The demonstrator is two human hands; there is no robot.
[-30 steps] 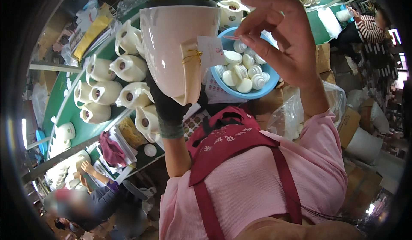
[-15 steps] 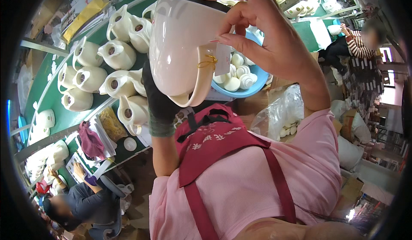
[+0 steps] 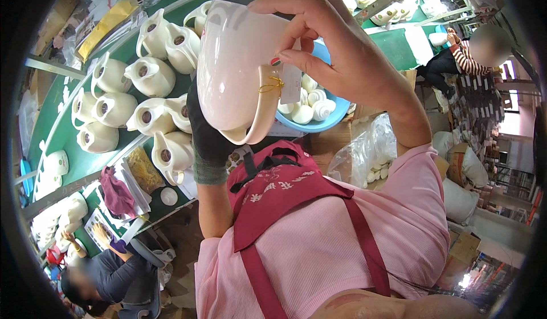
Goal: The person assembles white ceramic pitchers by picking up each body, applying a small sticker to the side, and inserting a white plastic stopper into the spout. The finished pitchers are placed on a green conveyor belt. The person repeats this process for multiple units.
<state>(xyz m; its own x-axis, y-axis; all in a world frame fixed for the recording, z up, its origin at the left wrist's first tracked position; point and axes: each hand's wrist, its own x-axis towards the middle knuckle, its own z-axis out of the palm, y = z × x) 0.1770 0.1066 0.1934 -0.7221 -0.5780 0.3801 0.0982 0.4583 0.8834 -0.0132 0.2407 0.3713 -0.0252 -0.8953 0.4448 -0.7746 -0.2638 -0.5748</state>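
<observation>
The person holds up a large cream jug (image 3: 231,74) in the upper middle of the frame, well above the green table (image 3: 80,168). The left hand (image 3: 208,145), in a dark glove, is behind the jug; its fingers are hidden, so I cannot tell how they are closed. The bare right hand (image 3: 327,39) reaches over from the right, with fingers bent and not clenched. One fingertip is at the dark edge at the jug's upper end, and the thumb tip is just beside a small round sticker (image 3: 276,62) at the top of the handle (image 3: 263,105). Whether these fingers press or pinch something, I cannot tell. A gold tie (image 3: 272,84) goes around the handle, and a white tag (image 3: 290,88) hangs near it. Behind, a blue basin (image 3: 313,127) contains white round pieces (image 3: 322,110). Several other jugs (image 3: 151,76) stand at the left, and one co-worker (image 3: 122,276) sits in the lower left.
</observation>
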